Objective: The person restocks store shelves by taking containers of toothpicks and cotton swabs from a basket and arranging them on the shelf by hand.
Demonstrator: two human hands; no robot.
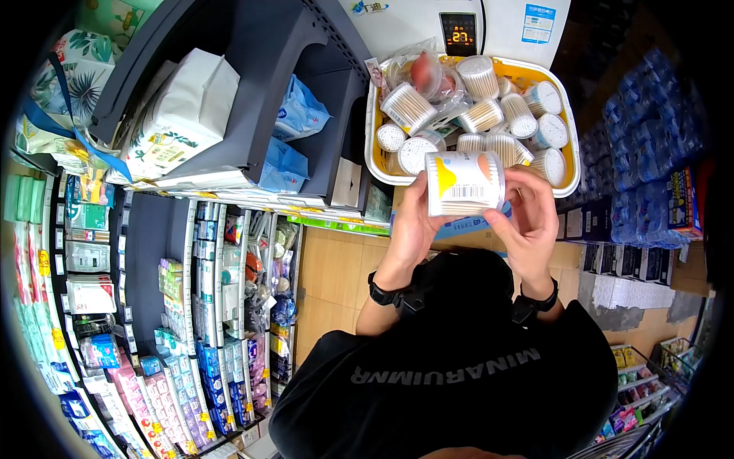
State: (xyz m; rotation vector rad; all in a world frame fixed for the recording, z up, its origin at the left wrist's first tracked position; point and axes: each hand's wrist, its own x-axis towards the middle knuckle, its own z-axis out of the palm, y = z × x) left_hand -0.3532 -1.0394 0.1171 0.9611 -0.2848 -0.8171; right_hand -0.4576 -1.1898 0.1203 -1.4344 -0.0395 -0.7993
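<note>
1. One swab tub (465, 183) sits between left hand (410, 218) and right hand (531, 218).
2. Each grip pinches one side of it.
3. Beyond stands a basket (573, 157) of similar tubs (408, 107).

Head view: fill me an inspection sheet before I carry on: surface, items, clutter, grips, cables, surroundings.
Surface: tan floor visible; what supports the white-rimmed basket cannot be made out.
Job's things: one cotton swab tub, barcode showing, held at the basket's near edge; more swab tubs lie in the basket at mixed angles.
Clutter: clear bag with a reddish item among the tubs.
Grips: left grip and right grip hold the tub from opposite sides; left fingers partly hidden.
Cables: nothing seen.
Surroundings: dark shelf left, white appliance beyond the basket, bottle packs right.
</note>
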